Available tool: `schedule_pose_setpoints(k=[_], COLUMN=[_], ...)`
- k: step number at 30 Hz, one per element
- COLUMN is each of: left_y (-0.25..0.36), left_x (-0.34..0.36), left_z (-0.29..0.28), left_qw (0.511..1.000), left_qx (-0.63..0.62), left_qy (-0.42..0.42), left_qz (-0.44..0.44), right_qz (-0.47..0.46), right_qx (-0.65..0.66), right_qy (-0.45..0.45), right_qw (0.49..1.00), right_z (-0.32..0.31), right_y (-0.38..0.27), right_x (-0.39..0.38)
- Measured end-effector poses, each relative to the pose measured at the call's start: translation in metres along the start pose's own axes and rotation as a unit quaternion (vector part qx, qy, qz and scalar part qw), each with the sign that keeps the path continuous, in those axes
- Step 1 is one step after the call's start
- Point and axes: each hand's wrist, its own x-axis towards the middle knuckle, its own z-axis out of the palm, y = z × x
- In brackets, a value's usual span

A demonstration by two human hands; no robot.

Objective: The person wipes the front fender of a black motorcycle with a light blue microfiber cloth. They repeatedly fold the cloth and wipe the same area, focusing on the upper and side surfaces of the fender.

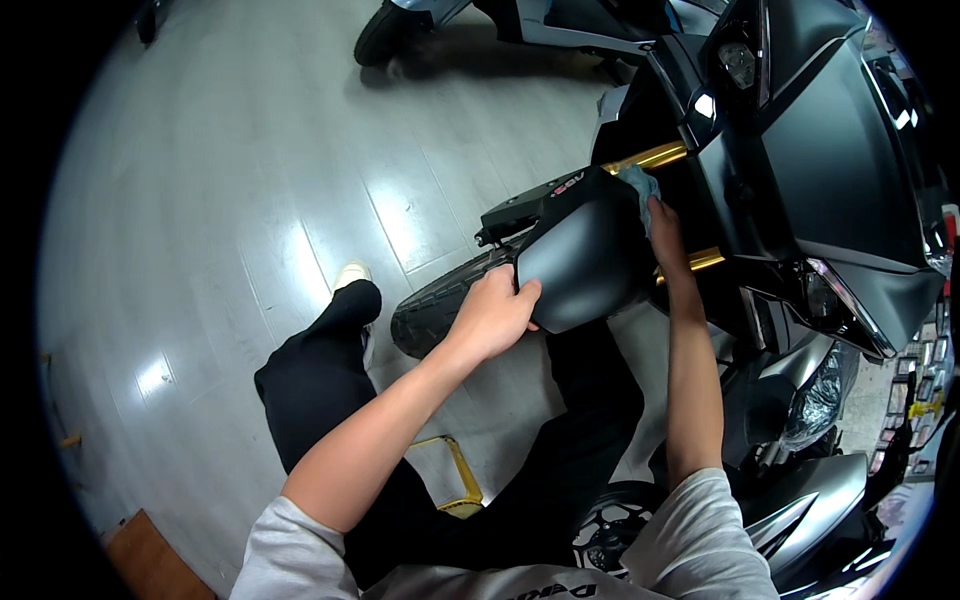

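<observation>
In front of me stands a dark scooter (830, 160) with a matte black front fender (590, 250) over its treaded tire (425, 320). My left hand (495, 312) is closed around the fender's front edge, thumb on top and fingers curled underneath. At the rear of the fender, my right hand (668, 235) holds a crumpled grey-blue cloth (638, 185) against the dark parts beside a gold fork tube (655, 157). A second gold fork tube (706, 259) shows just right of my right wrist. Some right fingers are hidden by the cloth and fender.
Another scooter (570, 25) is parked at the far side. A silver-panelled motorcycle (815, 505) and a spoked wheel (610, 525) are close on my right. A yellow metal frame (462, 475) sits between my legs. A brown board (150, 560) lies at lower left on grey tiled floor (200, 230).
</observation>
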Motion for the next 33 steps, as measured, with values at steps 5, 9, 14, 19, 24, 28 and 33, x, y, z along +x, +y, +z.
schedule_pose_setpoints(k=[5, 9, 14, 19, 24, 28, 33], left_y=[-0.004, -0.012, -0.01, -0.005, 0.005, 0.002, 0.01], left_x=[-0.001, 0.003, 0.002, 0.001, -0.004, 0.002, -0.019], left_z=[0.01, 0.014, 0.016, 0.014, 0.014, 0.017, 0.0], left_qw=[0.999, 0.999, 0.998, 0.998, 0.996, 0.998, 0.994], left_qx=[0.038, -0.011, -0.057, -0.054, -0.067, -0.049, 0.112], left_qy=[0.021, 0.028, 0.037, 0.023, -0.012, -0.022, -0.008], left_qz=[-0.002, -0.014, -0.008, -0.018, -0.051, -0.04, 0.002], right_qz=[0.135, 0.228, 0.264, 0.238, 0.167, 0.082, -0.018], right_qx=[0.017, -0.07, -0.067, -0.034, -0.087, -0.112, -0.175], right_qy=[-0.093, -0.091, -0.13, -0.119, -0.059, -0.031, 0.053], right_qw=[0.986, 0.967, 0.953, 0.963, 0.98, 0.99, 0.983], right_z=[-0.016, -0.001, 0.0, -0.005, -0.017, -0.015, 0.018], right_y=[0.05, 0.059, 0.03, 0.036, 0.065, 0.05, -0.025], right_x=[0.065, 0.1, 0.093, 0.088, 0.087, 0.056, -0.026])
